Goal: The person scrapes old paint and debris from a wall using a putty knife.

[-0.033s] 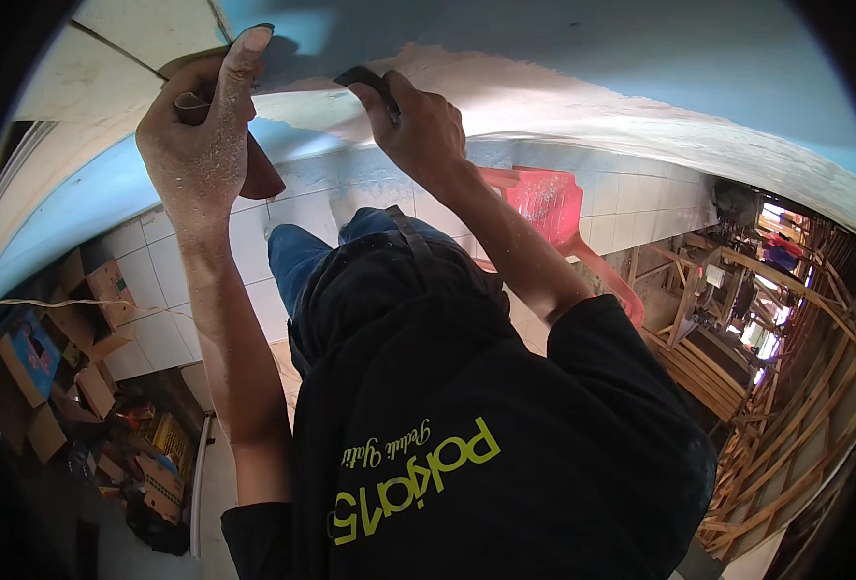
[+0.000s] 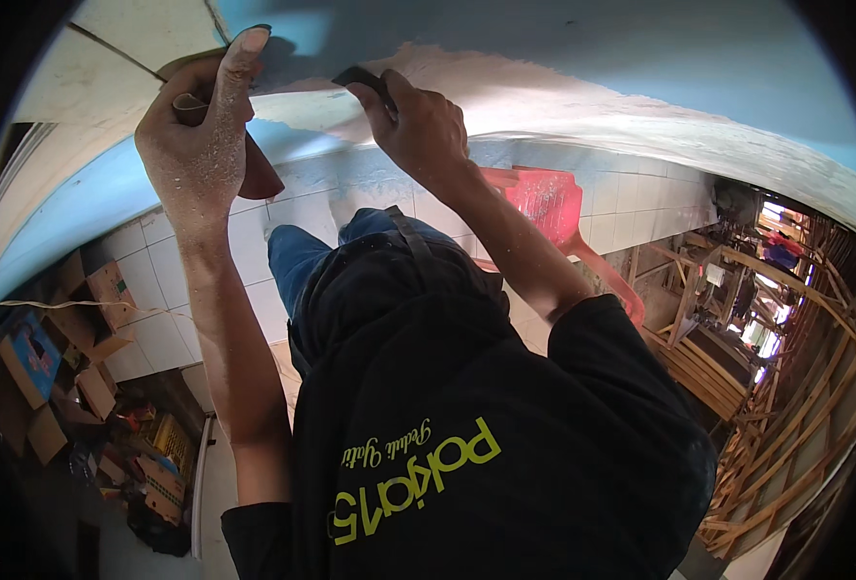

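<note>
My left hand [image 2: 191, 135], dusted with pale powder, grips a curled brown sheet [image 2: 263, 177] that looks like sandpaper, with its thumb raised at the painted wall [image 2: 505, 29]. My right hand [image 2: 418, 130] is closed on a small dark flat piece [image 2: 355, 76], a scraper or folded abrasive, against the wall beside an irregular pale patch [image 2: 524, 87] in the blue paint. Both forearms reach up from my dark-shirted body, and my left hand is at the edge of some cream tiles [image 2: 99, 68].
A pink plastic chair [image 2: 544, 208] stands below my right arm on white tiling [image 2: 631, 198]. Cardboard boxes [image 2: 99, 300] and a yellow crate [image 2: 167, 445] are piled at the left, near a thin cord. Wooden frames and slats [image 2: 785, 387] fill the right side.
</note>
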### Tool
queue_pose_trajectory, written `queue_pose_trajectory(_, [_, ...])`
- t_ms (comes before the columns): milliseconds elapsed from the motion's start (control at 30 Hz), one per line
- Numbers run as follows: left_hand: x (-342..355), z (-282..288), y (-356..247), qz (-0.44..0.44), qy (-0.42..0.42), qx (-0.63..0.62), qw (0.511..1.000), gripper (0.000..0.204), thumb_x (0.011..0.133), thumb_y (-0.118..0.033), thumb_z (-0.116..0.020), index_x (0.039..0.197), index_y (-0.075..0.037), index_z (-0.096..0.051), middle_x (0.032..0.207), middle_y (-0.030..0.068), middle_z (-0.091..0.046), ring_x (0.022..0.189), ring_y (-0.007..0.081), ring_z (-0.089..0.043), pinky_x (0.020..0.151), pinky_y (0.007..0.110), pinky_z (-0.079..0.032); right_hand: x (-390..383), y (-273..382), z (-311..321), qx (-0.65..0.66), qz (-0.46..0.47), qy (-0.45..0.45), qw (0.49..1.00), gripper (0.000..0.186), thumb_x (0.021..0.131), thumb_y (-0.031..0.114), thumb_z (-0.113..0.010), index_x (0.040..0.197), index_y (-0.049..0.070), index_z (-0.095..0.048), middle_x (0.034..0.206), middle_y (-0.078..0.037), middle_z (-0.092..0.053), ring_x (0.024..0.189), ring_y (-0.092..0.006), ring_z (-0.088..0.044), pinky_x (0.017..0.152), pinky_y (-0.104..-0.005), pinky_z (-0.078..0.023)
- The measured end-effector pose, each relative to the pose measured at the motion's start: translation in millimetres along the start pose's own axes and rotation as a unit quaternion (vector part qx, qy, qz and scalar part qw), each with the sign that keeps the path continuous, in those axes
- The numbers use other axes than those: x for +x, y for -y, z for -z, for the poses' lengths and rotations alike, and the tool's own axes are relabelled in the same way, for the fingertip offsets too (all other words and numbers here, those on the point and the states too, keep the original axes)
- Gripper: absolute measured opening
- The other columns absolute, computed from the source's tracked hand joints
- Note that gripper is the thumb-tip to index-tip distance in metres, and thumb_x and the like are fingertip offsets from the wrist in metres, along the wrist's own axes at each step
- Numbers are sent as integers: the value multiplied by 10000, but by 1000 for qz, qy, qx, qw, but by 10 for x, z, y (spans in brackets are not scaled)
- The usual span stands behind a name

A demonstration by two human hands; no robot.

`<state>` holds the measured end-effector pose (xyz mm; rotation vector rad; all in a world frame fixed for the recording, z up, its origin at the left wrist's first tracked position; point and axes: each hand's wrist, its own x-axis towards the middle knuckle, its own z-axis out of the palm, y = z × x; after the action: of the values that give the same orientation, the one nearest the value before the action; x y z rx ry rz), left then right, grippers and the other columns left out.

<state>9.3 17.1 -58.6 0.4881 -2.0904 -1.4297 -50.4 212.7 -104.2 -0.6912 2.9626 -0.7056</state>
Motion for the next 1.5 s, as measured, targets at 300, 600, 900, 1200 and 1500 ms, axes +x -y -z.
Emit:
queue_pose_trajectory(300, [3,28,-188,68,35,34,996,431,813,-433,-746,834,-5,-703,599,8,-583,550,63,-520,543,201,-395,15,157,-276,-2,93,146,985,392,958,458,-489,1045,104,-630,768,-151,-690,649,-300,-676,591,-419,-517])
queue_pose_trajectory(600, [13,43,-159,40,20,42,998,460,791,-470,-747,848,-15,-723,537,10,-567,491,62,-535,475,184,-366,-71,-134,-600,259,-39,-77,962,398,925,371,-598,853,-21,-599,605,-170,-629,528,-326,-639,508,-403,-486])
queue_pose_trajectory(900, [1,48,-182,44,23,53,997,461,782,-466,-757,869,-14,-724,557,13,-582,521,70,-562,489,188,-394,-23,-193,-755,255,10,-97,962,334,921,335,-614,861,7,-600,611,-159,-637,514,-322,-638,494,-390,-495])
queue_pose_trajectory(1200, [11,45,-196,52,33,54,997,456,783,-460,-758,857,-12,-726,540,10,-568,513,68,-561,487,185,-382,-40,-57,-732,297,-35,-99,949,308,930,309,-606,924,2,-616,693,-172,-668,570,-327,-661,537,-386,-505])
queue_pose_trajectory(1500, [7,24,-118,36,12,35,999,448,793,-450,-754,890,-14,-723,547,18,-589,487,58,-554,469,175,-368,-34,-50,-456,151,-3,-72,986,338,927,347,-594,836,25,-554,604,-169,-633,518,-353,-635,493,-439,-500])
